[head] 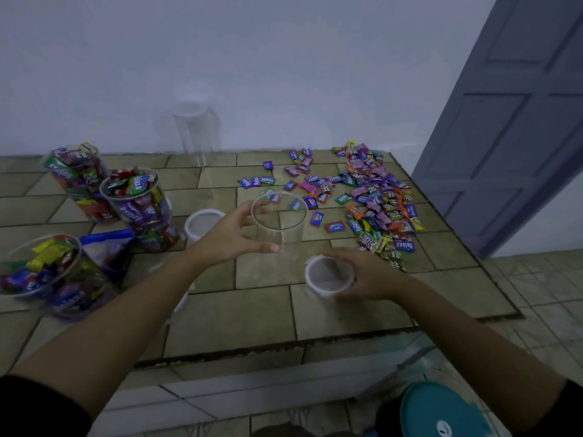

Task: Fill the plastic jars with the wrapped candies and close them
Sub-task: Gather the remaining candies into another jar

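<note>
L hand [233, 234] curled round empty clear jar [280, 225] approx mid-counter [239, 313], R hand [375, 275] gripping white lid [328, 274] just in front of it, w/ loose candies [375, 200] heaped twd back-right corner & 3 filled jars [138, 209] along left edge.

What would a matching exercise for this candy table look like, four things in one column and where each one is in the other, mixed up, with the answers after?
Things:
1. empty jar
2. white lid
3. loose candies
4. filled jars

Places:
A. spread over the right side of the table
B. gripped by the left hand
C. standing on the left side of the table
D. held by the right hand

Pairs: 1-B, 2-D, 3-A, 4-C
</note>
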